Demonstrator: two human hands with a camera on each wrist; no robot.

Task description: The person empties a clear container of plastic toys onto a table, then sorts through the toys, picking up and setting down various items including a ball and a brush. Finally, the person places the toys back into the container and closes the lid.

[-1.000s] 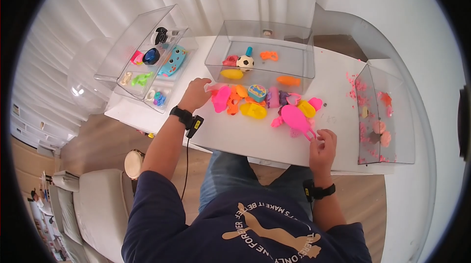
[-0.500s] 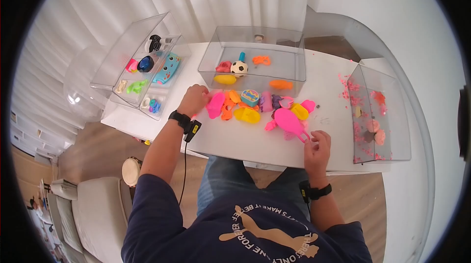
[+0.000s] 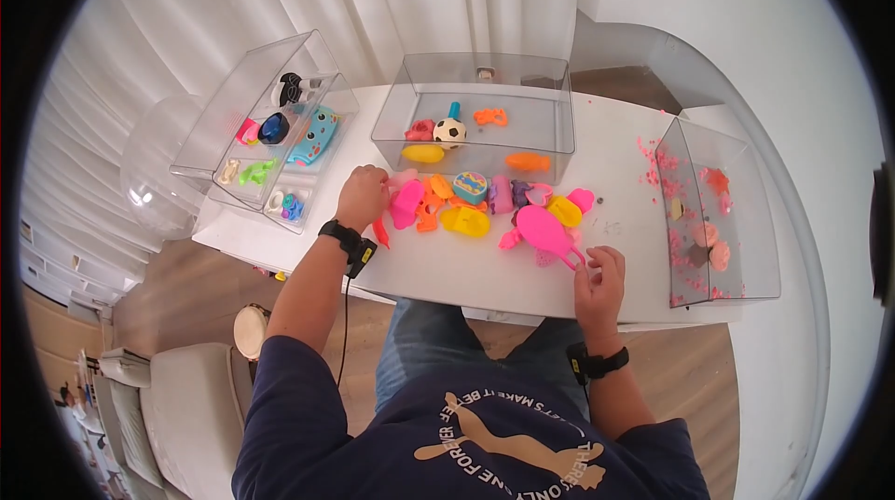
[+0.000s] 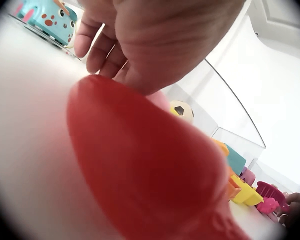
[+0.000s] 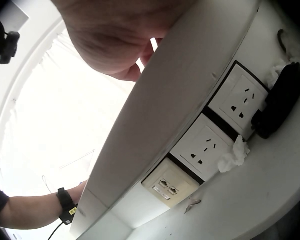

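Note:
My left hand (image 3: pixel 362 194) is at the left end of a pile of plastic toys, pinching a smooth red toy (image 3: pixel 380 232). In the left wrist view the red toy (image 4: pixel 145 150) shows a rounded end by the fingers and a narrower far end; its kind is unclear. Near the table's front edge, my right hand (image 3: pixel 599 286) holds the end of the looped handle of a pink paddle-shaped toy (image 3: pixel 543 228), which lies over the pile's right side. The right wrist view hides the fingertips behind the table edge. Beside the left hand lies a pink toy (image 3: pixel 406 205).
Yellow toys (image 3: pixel 464 221) and a teal toy (image 3: pixel 471 187) are in the pile. A clear bin (image 3: pixel 559 141) behind holds a toy football (image 3: pixel 449 133). A divided clear box (image 3: pixel 200 169) stands left, another clear bin (image 3: pixel 746 297) right with pink bits.
My left hand has shifted slightly down and left, and the red toy has come into view below it. The right hand stays at the pink handle. The head view has shifted a little.

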